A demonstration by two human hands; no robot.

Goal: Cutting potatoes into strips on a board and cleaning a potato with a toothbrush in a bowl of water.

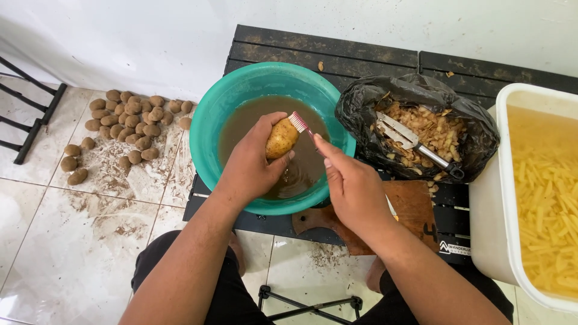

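My left hand [253, 165] grips a yellow-brown potato [282, 138] over a teal basin [208, 123] filled with muddy brown water. My right hand [352, 186] holds a toothbrush [299, 122] with red and white bristles, its head resting against the top of the potato. Both hands are above the middle of the basin, which stands on a low black slatted table [337, 51].
A black bag [469, 129] of potato peels with a metal peeler [415, 143] lies right of the basin. A white tub [500, 198] of cut potato strips in water stands at far right. A wooden board [415, 210] lies under my right forearm. Several unwashed potatoes [129, 120] sit on the dirty tiled floor at left.
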